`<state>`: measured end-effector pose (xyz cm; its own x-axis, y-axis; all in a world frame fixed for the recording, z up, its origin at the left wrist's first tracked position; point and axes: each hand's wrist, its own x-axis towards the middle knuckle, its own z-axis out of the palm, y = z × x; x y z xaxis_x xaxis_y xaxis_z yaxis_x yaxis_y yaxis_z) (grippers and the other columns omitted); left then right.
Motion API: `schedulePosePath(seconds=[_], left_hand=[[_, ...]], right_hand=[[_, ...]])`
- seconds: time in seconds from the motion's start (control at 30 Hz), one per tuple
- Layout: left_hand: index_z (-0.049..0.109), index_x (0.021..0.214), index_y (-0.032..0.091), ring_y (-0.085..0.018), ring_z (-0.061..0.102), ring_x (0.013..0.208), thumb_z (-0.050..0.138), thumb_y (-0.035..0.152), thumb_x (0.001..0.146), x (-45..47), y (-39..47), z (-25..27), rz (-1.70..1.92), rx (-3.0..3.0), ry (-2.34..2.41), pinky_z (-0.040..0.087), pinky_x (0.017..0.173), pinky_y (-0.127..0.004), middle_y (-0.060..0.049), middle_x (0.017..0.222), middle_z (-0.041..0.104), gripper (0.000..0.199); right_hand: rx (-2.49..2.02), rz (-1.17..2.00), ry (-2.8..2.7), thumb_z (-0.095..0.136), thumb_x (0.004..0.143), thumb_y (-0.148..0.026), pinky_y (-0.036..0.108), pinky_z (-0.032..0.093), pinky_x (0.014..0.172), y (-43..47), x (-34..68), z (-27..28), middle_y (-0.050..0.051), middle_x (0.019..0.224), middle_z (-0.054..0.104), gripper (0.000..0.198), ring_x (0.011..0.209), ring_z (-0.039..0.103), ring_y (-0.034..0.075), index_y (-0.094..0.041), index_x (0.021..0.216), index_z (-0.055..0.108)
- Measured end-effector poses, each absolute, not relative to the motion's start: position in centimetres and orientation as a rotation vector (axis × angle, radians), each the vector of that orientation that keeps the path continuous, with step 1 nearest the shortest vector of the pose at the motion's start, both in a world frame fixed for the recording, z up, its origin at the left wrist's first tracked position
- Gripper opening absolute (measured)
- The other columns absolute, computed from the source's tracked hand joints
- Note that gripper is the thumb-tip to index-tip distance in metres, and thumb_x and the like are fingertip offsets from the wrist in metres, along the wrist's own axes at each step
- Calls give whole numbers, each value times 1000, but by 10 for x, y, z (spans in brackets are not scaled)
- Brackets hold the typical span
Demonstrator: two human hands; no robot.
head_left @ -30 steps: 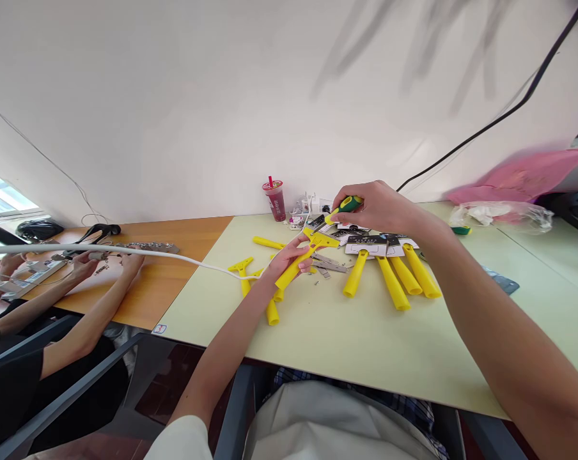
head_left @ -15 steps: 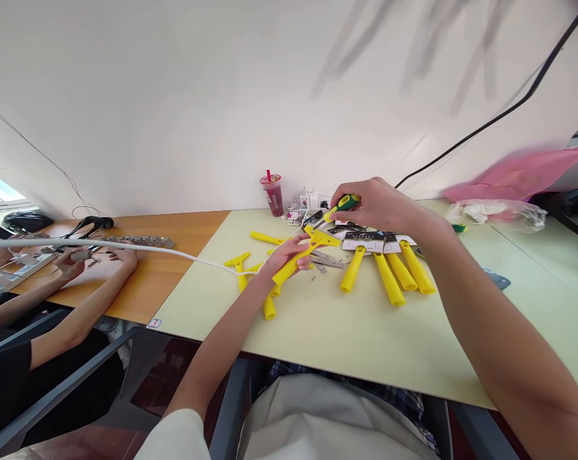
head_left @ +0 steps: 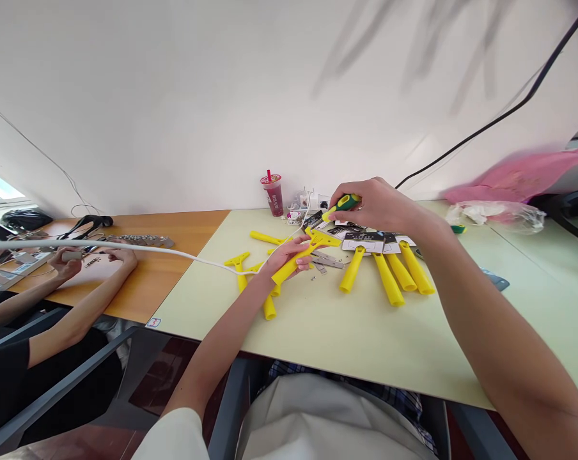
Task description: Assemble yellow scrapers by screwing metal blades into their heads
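Tilted in my left hand is a yellow plastic scraper, its wide head pointing away from me. My right hand grips the green-and-yellow handle of a screwdriver just above that head. The screwdriver points down and left toward the scraper; whether its tip touches cannot be made out. Under and beside my left hand lie several loose yellow scrapers. To the right rest several scrapers with black-and-white cards on their heads. Metal blades and tiny screws lie between the groups.
A lidded drink cup with a red straw stands by the wall. A white cable crosses in front from the left. A pink bag and clear plastic lie at right. A co-worker's hands work at the wooden table.
My hands, the scraper and the screwdriver stay almost in the same place. The co-worker's hands at the left have shifted slightly.
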<state>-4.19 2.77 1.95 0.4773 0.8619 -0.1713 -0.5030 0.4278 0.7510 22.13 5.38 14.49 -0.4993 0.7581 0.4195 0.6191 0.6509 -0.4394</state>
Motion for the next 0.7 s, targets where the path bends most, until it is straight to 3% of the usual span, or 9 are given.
schedulePosePath(seconds=[0.17, 0.7], left_hand=[[64, 122, 19, -4, 50, 49, 77, 7, 91, -42, 28, 19, 917, 680, 592, 44, 51, -20, -14, 120, 81, 35], [64, 121, 20, -5, 50, 50, 78, 7, 89, -42, 29, 17, 912, 675, 590, 44, 51, -20, -8, 109, 78, 37]], right_hand=[[-1065, 334, -2275, 82, 90, -54, 36, 48, 73, 55, 223, 144, 3, 80, 76, 27, 76, 66, 24, -27, 96, 81], [-1032, 349, -2293, 81, 89, -43, 35, 48, 70, 59, 224, 141, 1, 81, 78, 18, 72, 66, 22, -26, 96, 82]])
